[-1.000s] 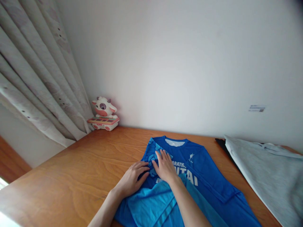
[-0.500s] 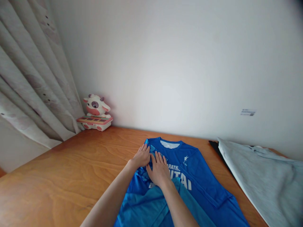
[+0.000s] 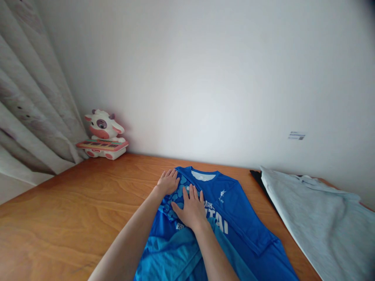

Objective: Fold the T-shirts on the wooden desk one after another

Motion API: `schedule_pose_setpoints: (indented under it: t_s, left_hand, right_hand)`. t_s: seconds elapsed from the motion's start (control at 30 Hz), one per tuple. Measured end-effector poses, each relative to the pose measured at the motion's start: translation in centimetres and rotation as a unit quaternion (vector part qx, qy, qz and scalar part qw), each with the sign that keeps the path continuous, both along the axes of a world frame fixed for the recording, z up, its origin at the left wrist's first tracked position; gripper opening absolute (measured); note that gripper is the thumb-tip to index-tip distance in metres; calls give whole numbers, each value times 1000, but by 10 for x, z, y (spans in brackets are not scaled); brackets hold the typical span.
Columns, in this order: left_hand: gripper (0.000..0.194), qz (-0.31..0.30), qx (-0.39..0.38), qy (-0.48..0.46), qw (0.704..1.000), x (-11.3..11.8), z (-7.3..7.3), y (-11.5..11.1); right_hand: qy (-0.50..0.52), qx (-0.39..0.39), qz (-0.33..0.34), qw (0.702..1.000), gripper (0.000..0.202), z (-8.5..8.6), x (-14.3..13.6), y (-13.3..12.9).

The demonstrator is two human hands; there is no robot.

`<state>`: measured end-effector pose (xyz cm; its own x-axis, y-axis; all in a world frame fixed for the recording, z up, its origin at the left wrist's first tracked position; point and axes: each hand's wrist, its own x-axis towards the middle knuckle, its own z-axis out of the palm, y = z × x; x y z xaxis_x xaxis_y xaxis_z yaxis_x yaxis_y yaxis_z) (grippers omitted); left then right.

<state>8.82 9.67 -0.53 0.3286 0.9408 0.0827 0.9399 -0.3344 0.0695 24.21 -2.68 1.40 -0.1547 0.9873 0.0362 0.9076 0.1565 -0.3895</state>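
Observation:
A blue long-sleeved sports shirt [image 3: 234, 203] lies front up on the wooden surface, its collar toward the wall. White lettering and a small white logo mark its chest. One side is folded inward, showing a patterned sleeve and lighter blue cloth across the front. My left hand [image 3: 169, 182] lies flat at the shirt's left shoulder, fingers stretched out. Against the patterned cloth on the chest rests my right hand [image 3: 191, 207], palm down with its fingers spread. Part of the lettering is hidden under my right hand and the folded cloth.
Grey garments [image 3: 316, 218] with a black piece beneath lie at the right. A cow-shaped toy keyboard [image 3: 104, 136] stands at the back left by a curtain [image 3: 32, 97]. Behind the wooden surface [image 3: 88, 199] rises a white wall [image 3: 190, 78] bearing a small label [image 3: 297, 135].
My hands have moved apart, the left toward the shoulder edge. My right fingers have spread, and the patterned cloth lies flatter. The whole view has shifted slightly.

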Motion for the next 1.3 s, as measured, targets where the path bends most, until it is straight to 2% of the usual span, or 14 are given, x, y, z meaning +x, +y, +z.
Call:
schedule_pose_setpoints:
  t_s: [0.1, 0.23, 0.33, 0.47, 0.63, 0.73, 0.87, 0.97, 1.07, 1.2, 1.3]
  left_hand:
    - [56, 4, 9, 18, 1000, -12, 0, -8]
    - [56, 33, 19, 42, 998, -28, 8, -10]
    - [55, 42, 28, 49, 998, -22, 11, -6]
    - [57, 39, 21, 38, 998, -2, 6, -4]
    - [73, 58, 16, 16, 998, -2, 0, -6]
    - [68, 45, 31, 4, 998, -1, 4, -5]
    - [48, -4, 75, -20, 997, 18, 9, -3]
    - [48, -23, 97, -39, 994, 37, 7, -7]
    - [49, -25, 112, -54, 992, 46, -1, -15]
    - [55, 2, 130, -77, 988, 41, -9, -21]
    - [63, 44, 98, -65, 992, 37, -10, -20]
  right_hand:
    - [10, 3, 36, 999, 93, 0, -1, -2]
    - [16, 14, 59, 998, 92, 5, -4, -6]
    - [18, 12, 56, 998, 92, 8, -7, -8]
    - [25, 19, 55, 998, 93, 8, -7, -9]
    - [35, 39, 53, 997, 89, 2, -7, -8]
    - [53, 76, 34, 995, 71, -1, -11, -6]
    - [91, 138, -42, 985, 38, 4, -11, 2]
    - [63, 112, -95, 987, 38, 12, 13, 15]
    - [16, 51, -125, 991, 44, 16, 55, 35]
    - [-26, 4, -115, 993, 51, 9, 114, 59]
    - [-58, -26, -97, 993, 59, 0, 141, 67]
